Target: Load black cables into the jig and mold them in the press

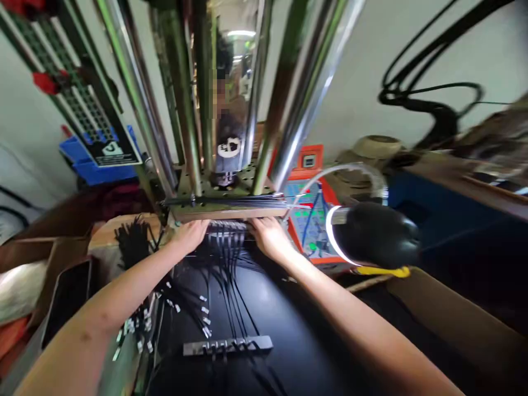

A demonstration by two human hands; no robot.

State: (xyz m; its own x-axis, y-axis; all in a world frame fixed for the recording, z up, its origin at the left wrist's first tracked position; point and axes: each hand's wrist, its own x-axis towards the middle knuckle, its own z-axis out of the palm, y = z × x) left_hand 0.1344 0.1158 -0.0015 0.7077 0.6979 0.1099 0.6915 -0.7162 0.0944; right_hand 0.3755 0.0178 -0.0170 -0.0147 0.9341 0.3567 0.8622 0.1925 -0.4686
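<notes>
Fingertips of the left hand (193,235) and right hand (267,234) tuck under the front edge of a flat perforated plate (231,212), either side of a row of thin black cables (225,235); whether they pinch anything, I cannot tell. The cables trail across a glossy black worktop (289,319) to a slotted grey metal bar (194,348). Beyond stand shiny steel columns (308,110) and a pale plain wall (350,82).

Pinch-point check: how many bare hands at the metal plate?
2 visible: bare left hand at the left of the front edge of the flat perforated metal plate; bare right hand at its right. Any others could be hidden.
</notes>
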